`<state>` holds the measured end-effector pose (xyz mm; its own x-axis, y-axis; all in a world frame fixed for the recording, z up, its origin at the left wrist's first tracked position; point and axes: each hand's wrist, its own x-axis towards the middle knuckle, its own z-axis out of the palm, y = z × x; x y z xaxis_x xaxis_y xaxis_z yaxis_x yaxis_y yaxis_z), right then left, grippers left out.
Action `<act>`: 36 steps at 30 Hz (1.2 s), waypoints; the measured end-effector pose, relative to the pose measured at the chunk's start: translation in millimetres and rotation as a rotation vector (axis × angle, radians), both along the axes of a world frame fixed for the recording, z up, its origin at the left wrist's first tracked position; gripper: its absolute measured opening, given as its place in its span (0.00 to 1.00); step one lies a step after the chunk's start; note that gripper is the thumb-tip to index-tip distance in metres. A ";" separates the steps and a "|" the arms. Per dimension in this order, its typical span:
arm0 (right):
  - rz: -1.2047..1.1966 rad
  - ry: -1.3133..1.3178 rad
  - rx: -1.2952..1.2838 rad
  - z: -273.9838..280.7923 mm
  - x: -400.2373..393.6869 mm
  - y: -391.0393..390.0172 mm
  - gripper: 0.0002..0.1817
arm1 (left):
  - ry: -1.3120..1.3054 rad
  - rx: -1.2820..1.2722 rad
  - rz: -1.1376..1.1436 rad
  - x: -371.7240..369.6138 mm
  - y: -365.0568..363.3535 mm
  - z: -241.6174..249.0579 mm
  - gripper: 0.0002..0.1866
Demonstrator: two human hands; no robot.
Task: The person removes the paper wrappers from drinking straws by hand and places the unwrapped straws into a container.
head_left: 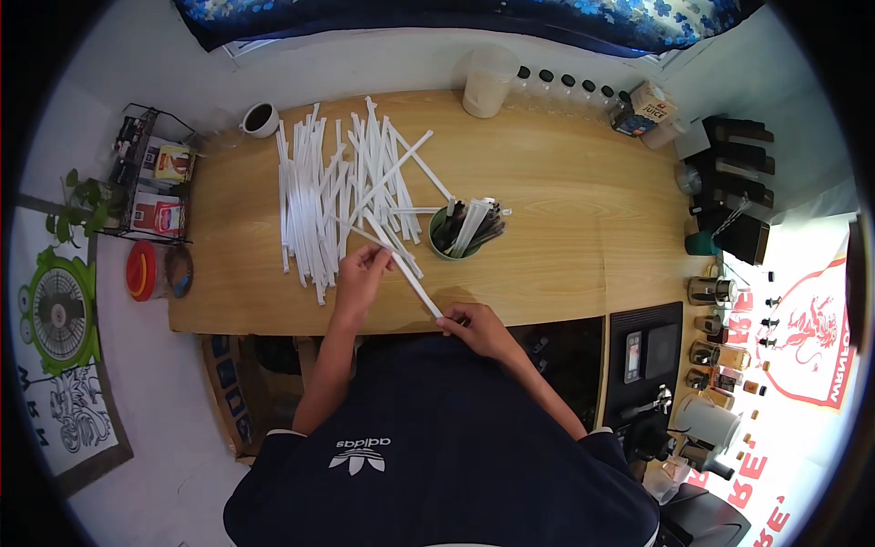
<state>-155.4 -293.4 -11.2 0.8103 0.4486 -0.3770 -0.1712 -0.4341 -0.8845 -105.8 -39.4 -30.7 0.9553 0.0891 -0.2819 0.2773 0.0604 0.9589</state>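
Note:
A white paper-wrapped straw (415,283) slants between my two hands, above the front part of the wooden table. My left hand (363,275) pinches it partway along, near the loose pile. Lower and to the right, my right hand (477,330) grips its near end with curled fingers. Many similar white wrapped straws (310,196) lie heaped on the table beyond my left hand, some crossing others. To the right of the heap stands a green cup (456,256) holding black straws or sticks (447,232) and white wrapped ones (471,224).
A cup of dark liquid (261,119) stands at the table's back left. Along the back are a translucent container (490,82), several black-capped bottles (545,87) and a juice carton (652,102). A wire rack (137,173) and red-lidded jar (141,271) flank the left; a scale (645,354) sits right.

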 end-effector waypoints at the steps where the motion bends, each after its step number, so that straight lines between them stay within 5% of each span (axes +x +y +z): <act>1: 0.000 0.000 0.000 2.2 -1.1 -0.8 0.14 | -0.036 -0.018 0.021 4.9 2.5 0.1 0.10; 13: -0.061 0.050 -0.039 12.4 -6.0 -8.8 0.13 | -0.101 -0.067 0.187 38.3 18.1 17.1 0.08; 20: -0.417 0.127 0.097 -0.5 -5.8 -16.5 0.11 | -0.097 -0.144 0.264 47.4 24.5 17.5 0.08; 29: -0.483 0.100 0.190 2.1 5.8 -23.5 0.10 | -0.065 -0.275 0.301 48.9 32.0 1.1 0.10; 33: -0.700 -0.036 0.285 12.1 11.4 -19.5 0.09 | -0.017 -0.283 0.206 37.6 26.2 12.8 0.09; 36: -0.902 -0.133 0.545 28.3 20.4 -18.5 0.09 | 0.021 -0.288 0.130 25.3 19.4 11.6 0.08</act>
<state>-135.1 -311.9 17.1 0.9475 -0.2571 -0.1903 -0.1198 0.2664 -0.9564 -80.5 -20.0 -19.0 0.9350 0.1233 -0.3325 0.2688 0.3652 0.8913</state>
